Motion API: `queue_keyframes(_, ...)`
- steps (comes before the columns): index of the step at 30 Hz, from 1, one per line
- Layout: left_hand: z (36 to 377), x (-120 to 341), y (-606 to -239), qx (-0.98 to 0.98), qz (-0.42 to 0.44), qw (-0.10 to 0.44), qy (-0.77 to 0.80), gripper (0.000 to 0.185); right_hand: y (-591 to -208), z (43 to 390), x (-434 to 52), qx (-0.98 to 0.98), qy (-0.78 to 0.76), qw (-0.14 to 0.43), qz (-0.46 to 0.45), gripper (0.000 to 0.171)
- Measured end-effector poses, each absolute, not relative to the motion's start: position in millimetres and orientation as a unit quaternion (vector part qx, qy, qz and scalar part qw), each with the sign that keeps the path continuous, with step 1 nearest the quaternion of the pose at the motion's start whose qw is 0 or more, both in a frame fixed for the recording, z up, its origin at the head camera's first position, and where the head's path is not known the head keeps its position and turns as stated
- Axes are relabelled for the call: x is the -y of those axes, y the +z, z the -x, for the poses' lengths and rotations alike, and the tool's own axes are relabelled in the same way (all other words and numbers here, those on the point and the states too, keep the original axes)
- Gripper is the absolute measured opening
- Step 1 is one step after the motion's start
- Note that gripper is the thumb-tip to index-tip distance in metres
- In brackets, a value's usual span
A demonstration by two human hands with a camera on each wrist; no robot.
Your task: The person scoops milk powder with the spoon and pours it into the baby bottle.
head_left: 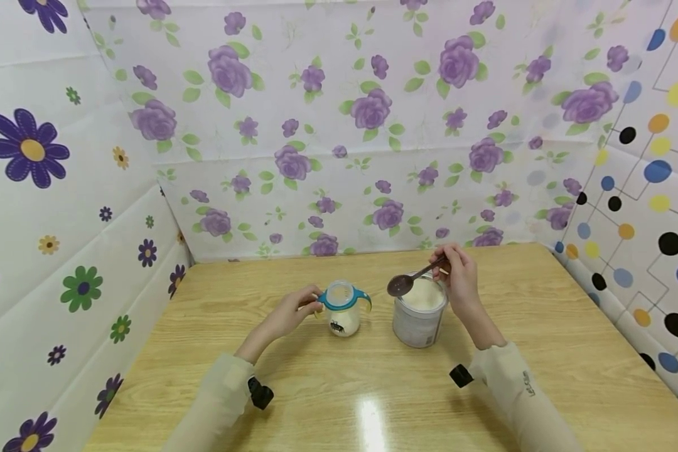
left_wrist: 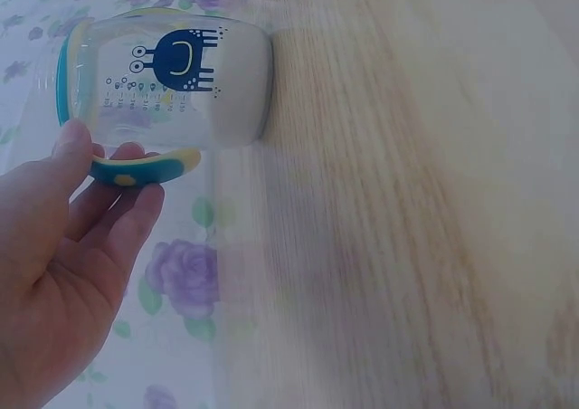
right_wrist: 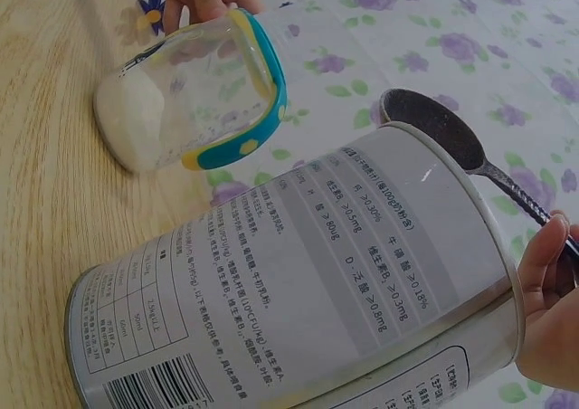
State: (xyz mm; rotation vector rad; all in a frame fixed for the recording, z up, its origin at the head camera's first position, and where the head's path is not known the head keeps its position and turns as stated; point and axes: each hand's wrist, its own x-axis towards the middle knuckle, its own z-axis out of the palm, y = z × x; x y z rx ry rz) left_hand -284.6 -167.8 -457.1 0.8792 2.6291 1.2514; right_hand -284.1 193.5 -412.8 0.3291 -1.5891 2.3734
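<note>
spoon (head_left: 408,281) over the open tin is what we watch: our right hand (head_left: 458,276) pinches the far end of its dark handle between thumb and fingertips, and the long axis runs from that hand leftward, so the bowl hangs past the rim of the milk powder tin (head_left: 420,314) on the side facing the baby cup (head_left: 343,309); the cup stands just left of the tin, apart from it, with white powder already in its bottom; our left hand (head_left: 291,312) curls thumb and fingers on the cup's teal and yellow handle (left_wrist: 145,166); the right hand is plainly the nearer one to the tin, the left to the cup; both sit mid-counter (head_left: 542,351); the cup bears a dark blue cartoon creature (left_wrist: 176,61) and a graduated scale too small to read; the tin's grey label (right_wrist: 344,273) carries chinese nutrition text, percentages such as 0.30%, and a barcode, with no brand we can read.
</note>
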Motion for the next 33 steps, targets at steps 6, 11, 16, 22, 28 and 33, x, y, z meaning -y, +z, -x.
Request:
queue_keyframes(6, 284.8, 166.9, -458.1, -0.863, -0.285, 0.053, 0.415, 0.010, -412.8, 283.9, -197.7, 0.546, 0.819, 0.137, -0.109, 0.026)
queue_keyframes(11, 284.5, 166.2, -458.6, -0.861, -0.288, 0.051, 0.415, 0.009, -414.4, 283.6, -201.8, 0.550, 0.817, 0.142, -0.101, 0.025)
queue_keyframes(16, 283.6, 165.3, -458.0, -0.863, -0.285, 0.051, 0.415, 0.009, -415.5, 284.1, -204.7, 0.547, 0.818, 0.148, -0.095, 0.026)
queue_keyframes(22, 283.1, 165.1, -457.2, -0.863, -0.288, 0.046, 0.413, 0.010, -415.1, 284.4, -208.4, 0.540, 0.823, 0.154, -0.089, 0.026)
queue_keyframes(28, 282.4, 165.2, -455.8, -0.860, -0.289, 0.046, 0.417, 0.010, -414.0, 284.0, -211.4, 0.536, 0.824, 0.167, -0.081, 0.028)
queue_keyframes(33, 281.3, 166.2, -455.2, -0.860, -0.290, 0.040, 0.418, 0.011, -415.6, 285.3, -211.9, 0.534, 0.824, 0.172, -0.070, 0.028)
